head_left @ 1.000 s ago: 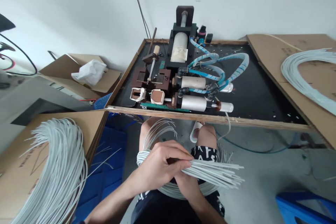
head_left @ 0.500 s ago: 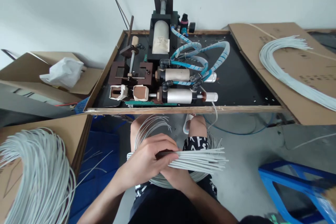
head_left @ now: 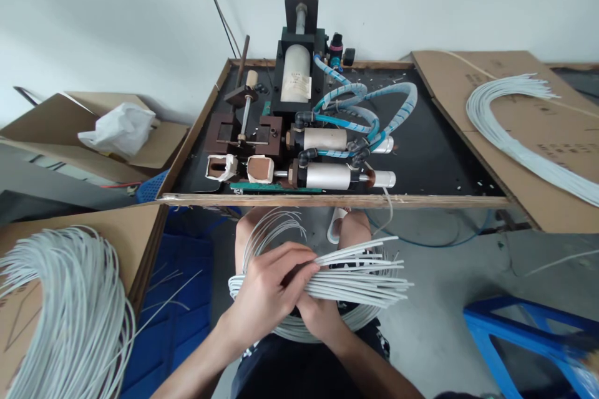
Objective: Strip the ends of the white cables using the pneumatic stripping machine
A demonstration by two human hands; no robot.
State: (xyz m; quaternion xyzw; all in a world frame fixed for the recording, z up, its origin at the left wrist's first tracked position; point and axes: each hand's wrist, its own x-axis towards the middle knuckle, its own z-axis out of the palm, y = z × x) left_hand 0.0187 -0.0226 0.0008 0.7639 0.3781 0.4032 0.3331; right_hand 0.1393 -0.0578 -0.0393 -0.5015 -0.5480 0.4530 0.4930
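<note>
A bundle of thin light-grey cables (head_left: 360,280) lies across both hands above my lap, its cut ends fanned out to the right. My left hand (head_left: 281,280) is closed round it from above, with thumb and fingertips pressed on the cables. From below, my right hand (head_left: 321,318) wraps the same bundle; most of its fingers are hidden behind the cables. The rest of the cable length loops in a coil (head_left: 299,330) across my thighs, and the other ends curve up behind my left hand.
A pneumatic machine (head_left: 299,131) with blue-striped hoses stands on the black, wood-edged bench (head_left: 421,168). Loose grey cables (head_left: 79,299) lie on cardboard at left; another cable bundle (head_left: 510,131) rests on cardboard at right. A blue stool (head_left: 528,312) and an open carton (head_left: 56,131) flank me.
The cable ends have spread apart, with an upper group now splayed upward from the rest. Both hands keep hold of the bundle. The view has shifted slightly.
</note>
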